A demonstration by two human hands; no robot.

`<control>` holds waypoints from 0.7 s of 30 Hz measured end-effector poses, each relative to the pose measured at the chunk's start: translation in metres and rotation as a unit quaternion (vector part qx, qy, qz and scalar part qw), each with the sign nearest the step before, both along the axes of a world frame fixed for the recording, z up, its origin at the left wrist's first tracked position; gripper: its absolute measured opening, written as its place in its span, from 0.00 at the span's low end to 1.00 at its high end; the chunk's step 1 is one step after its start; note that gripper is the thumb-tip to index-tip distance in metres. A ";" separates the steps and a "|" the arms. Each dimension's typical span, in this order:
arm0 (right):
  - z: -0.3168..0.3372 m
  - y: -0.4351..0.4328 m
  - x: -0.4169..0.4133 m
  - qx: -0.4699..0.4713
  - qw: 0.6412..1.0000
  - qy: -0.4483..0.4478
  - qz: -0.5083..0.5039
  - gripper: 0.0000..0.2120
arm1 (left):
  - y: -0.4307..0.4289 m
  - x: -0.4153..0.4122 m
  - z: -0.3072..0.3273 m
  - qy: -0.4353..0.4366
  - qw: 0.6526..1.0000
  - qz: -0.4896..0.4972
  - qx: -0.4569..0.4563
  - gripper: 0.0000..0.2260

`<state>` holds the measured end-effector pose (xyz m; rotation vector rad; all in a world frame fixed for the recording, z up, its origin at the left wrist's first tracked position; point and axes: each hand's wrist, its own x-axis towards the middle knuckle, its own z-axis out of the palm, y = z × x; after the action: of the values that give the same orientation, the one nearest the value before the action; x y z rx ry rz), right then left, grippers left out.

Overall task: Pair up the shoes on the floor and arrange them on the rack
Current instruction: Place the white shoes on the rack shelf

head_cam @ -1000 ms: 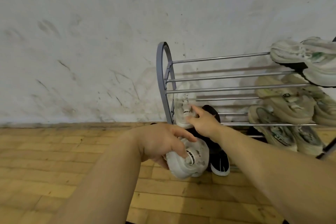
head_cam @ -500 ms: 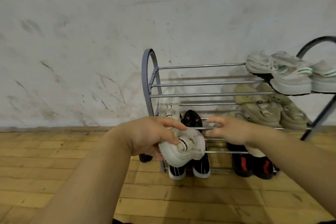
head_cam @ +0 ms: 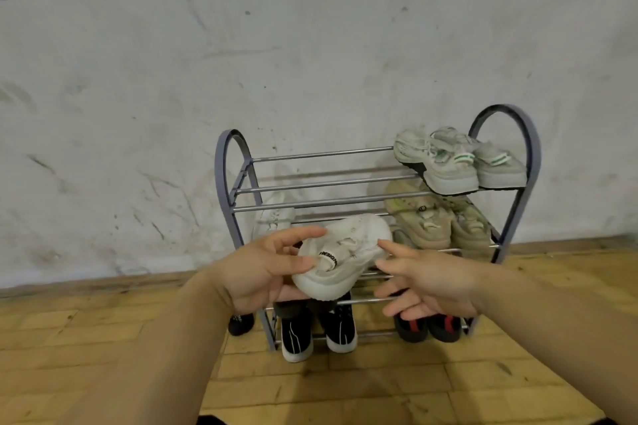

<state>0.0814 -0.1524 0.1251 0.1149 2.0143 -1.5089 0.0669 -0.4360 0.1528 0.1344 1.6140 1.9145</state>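
Left hand (head_cam: 266, 269) grips white shoe (head_cam: 341, 259) by the heel, long axis 7-to-1 o'clock. Right hand (head_cam: 424, 283) empty, fingers loose, just beside at 3 o'clock. Mate (head_cam: 276, 217) on rack (head_cam: 221, 162) middle shelf, 11 o'clock; left hand nearer.

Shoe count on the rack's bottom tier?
4. Black white-soled shoe and its twin at the left end; two black-red shoes at the right, under the right hand. The white shoe in the left hand may hide more.

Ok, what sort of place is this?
Probably a home entryway or hallway: a metal shoe rack stands by a scuffed white wall on a wooden block floor, with worn sneakers paired on its shelves.
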 end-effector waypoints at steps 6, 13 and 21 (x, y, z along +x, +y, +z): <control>0.001 -0.015 -0.011 -0.169 0.978 0.021 -0.118 0.31 | 0.036 0.002 -0.003 0.034 0.998 0.047 0.013 0.24; -0.016 -0.029 -0.025 -0.174 0.976 0.020 -0.132 0.32 | 0.033 0.004 -0.005 0.116 0.966 -0.034 -0.228 0.27; -0.044 -0.037 -0.058 -0.095 0.987 0.062 -0.117 0.37 | -0.013 -0.032 -0.030 0.207 0.842 -0.007 -0.499 0.39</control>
<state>0.0234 -0.1890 0.0809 0.1883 1.9961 -1.8897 0.0348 -0.4487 0.1224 0.1193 2.6792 0.8342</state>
